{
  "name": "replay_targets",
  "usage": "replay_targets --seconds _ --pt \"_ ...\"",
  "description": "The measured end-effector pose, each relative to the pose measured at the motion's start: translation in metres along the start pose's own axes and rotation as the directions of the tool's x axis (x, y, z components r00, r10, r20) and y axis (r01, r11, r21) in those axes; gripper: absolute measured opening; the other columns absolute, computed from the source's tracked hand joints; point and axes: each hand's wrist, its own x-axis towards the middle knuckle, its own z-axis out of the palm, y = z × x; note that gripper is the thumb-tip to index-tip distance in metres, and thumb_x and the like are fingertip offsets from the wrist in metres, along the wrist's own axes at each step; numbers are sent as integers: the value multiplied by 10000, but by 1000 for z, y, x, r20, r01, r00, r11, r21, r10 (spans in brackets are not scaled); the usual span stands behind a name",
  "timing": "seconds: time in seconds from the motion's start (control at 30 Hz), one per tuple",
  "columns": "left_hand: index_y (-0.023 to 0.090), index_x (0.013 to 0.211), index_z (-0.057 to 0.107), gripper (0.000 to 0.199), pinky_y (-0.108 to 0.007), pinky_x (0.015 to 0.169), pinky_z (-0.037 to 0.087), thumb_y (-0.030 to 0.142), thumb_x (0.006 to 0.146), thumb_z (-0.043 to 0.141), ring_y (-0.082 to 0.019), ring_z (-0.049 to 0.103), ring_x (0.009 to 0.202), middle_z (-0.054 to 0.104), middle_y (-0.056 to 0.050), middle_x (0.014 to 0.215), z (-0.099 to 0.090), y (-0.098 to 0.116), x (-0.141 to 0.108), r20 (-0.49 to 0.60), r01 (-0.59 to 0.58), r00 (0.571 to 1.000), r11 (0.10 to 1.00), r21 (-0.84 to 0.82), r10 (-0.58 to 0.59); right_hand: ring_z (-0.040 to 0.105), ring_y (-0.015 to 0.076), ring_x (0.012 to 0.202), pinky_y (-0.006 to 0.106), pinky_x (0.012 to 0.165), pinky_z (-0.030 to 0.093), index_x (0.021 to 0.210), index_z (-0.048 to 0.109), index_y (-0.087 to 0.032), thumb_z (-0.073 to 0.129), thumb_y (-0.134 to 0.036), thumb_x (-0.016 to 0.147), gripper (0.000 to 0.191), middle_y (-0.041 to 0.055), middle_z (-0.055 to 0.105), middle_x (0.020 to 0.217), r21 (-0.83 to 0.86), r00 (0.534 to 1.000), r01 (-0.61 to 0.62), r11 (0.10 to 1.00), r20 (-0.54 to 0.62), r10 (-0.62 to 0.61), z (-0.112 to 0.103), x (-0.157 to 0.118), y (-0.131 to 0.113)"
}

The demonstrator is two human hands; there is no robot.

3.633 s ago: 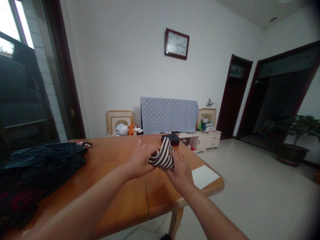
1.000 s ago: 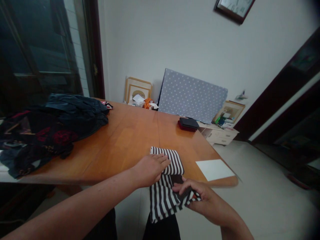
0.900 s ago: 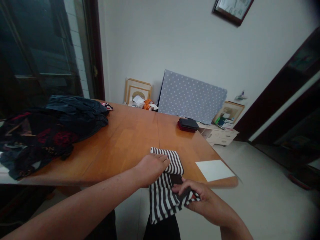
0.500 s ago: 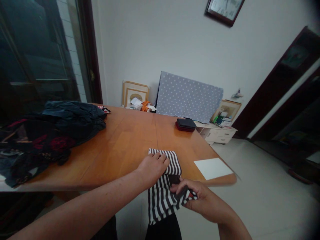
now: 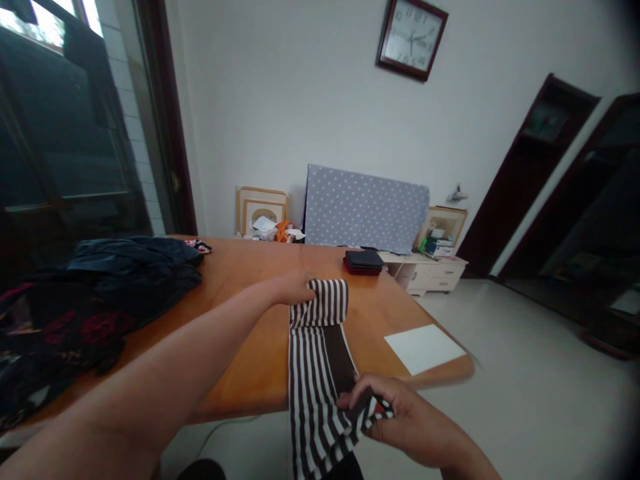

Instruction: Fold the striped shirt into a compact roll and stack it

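"Where's the cloth (image 5: 313, 373)?"

"In front of the person, between the two hands. It's striped dark and white, with a plain dark band along part of its right side. The far end is folded over on the tabletop (image 5: 250, 360), and the near part runs past the edge and hangs down."

"And the fingers?"

"Those of the left hand (image 5: 291, 288) are closed on the cloth at the left edge of its folded end, though some of the fingertips are hidden. Those of the right hand (image 5: 413, 420) grip its bunched lower right part, off the near edge of the tabletop, with the thumb underneath."

"What's nearest to it?"

"Right of the cloth, a white sheet (image 5: 425, 349) lies flat near the corner, apart from it. Beyond the folded end and a little to the right sits a dark stack (image 5: 363, 262), black above and deep red below."

"Left of it?"

"Well apart from the cloth, a heap of dark clothes (image 5: 135, 270), some with red patterning."

"Farther out?"

"Beyond the cloth, past the tabletop, there's a grey dotted cover (image 5: 365, 210). Right of that cover is a white cabinet (image 5: 435, 277), and high on the wall behind is a tilted clock (image 5: 413, 39)."
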Motion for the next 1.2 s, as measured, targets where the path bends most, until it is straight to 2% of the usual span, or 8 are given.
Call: replay_targets --seconds 0.27,0.43,0.57,0.77,0.87,1.0,1.1,1.2 --pt "175 1014 686 286 -279 842 491 215 738 629 -242 645 1004 707 -89 1097 14 -38 39 50 67 996 998 16 -68 652 212 995 319 867 470 1016 692 -203 677 -156 774 247 51 719 1078 47 998 -56 997 -40 58 -4 3 0" --pt "186 1079 684 318 -283 851 501 239 772 621 -232 654 1008 705 -85 1126 34 -59 58 51 97 994 995 19 -98 656 219 1003 334 891 469 985 699 -201 700 -190 776 210 53 725 1066 49 996 -71 996 -54 73 -10 6 -2" --pt "205 1064 701 290 -303 864 506 232 791 610 -233 669 990 724 -80 1082 55 -69 60 25 116 993 993 30 -117 647 225 1067 339 909 463 993 693 -208 689 -178 761 234 49 717 1117 103 996 -78 992 -34 82 -13 8 3" --pt "199 1218 659 384 -370 1019 439 362 958 427 -257 605 1184 664 -122 1274 79 -64 48 -49 90 995 995 41 -88 634 218 1096 349 945 444 1011 691 -225 647 -134 736 293 33 713 1138 112 997 -72 991 -14 74 -16 8 9" --pt "231 1363 565 493 -436 1125 332 465 1008 314 -264 473 1354 558 -102 1439 89 -53 38 -70 -10 997 998 62 15 617 222 1123 360 991 420 1025 696 -232 667 -146 735 304 29 713 1138 94 998 -67 993 1 67 -18 9 10" --pt "298 1484 425 631 -531 1165 224 644 973 295 -289 317 1463 386 -78 1580 105 -43 24 -13 -197 979 966 166 202 602 244 1156 387 1045 390 1050 703 -232 698 -197 742 309 42 714 1145 63 998 -59 996 40 56 -23 13 13" --pt "316 1510 380 711 -541 1177 180 717 924 341 -298 266 1486 318 -78 1612 114 -43 19 9 -208 977 952 226 211 605 257 1165 394 1051 394 1048 709 -228 709 -223 743 305 54 721 1132 60 995 -68 996 71 64 -26 15 17" --pt "326 1505 390 688 -533 1191 144 700 928 361 -296 245 1495 310 -73 1615 114 -44 18 10 -194 981 962 191 196 614 250 1152 390 1059 387 1051 715 -238 702 -212 744 308 44 724 1132 47 994 -82 996 81 78 -28 15 19"
